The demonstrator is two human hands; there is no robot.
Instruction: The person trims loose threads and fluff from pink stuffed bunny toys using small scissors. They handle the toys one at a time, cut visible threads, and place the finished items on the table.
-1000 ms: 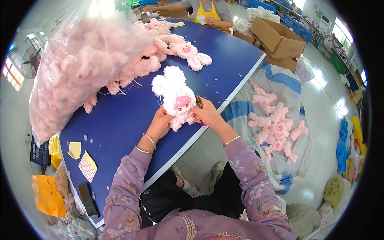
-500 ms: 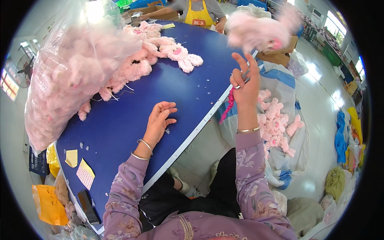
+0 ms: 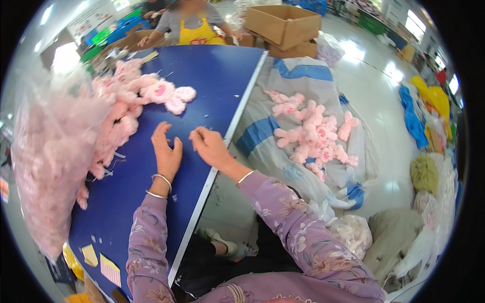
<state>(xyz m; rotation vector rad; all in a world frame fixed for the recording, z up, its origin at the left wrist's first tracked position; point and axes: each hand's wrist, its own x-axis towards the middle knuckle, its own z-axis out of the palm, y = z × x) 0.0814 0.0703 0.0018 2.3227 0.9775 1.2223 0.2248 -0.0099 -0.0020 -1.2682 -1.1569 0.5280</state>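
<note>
My left hand (image 3: 166, 155) is over the blue table (image 3: 207, 76), fingers curved and apart, holding nothing. Close beside it, my right hand (image 3: 209, 147) has its fingers curled in; whatever they hold is hidden. Just beyond my hands lies a fluffy pink plush rabbit (image 3: 162, 93) at the end of a heap of pink plush toys (image 3: 117, 129). White ties stick out of that heap. A large clear plastic bag (image 3: 55, 166), full of pink plush, leans at the table's left side.
Several pink rabbits (image 3: 321, 134) lie on a white and blue woven sack (image 3: 303, 73) on the floor at the right. Cardboard boxes (image 3: 283, 25) stand behind it. Across the table is a person in a yellow apron (image 3: 198, 34). Yellow paper slips (image 3: 90, 255) lie near left.
The pink plush rabbit above my right hand has left it. That hand has come in left over the table, and the scissors no longer show. The whole view has shifted.
</note>
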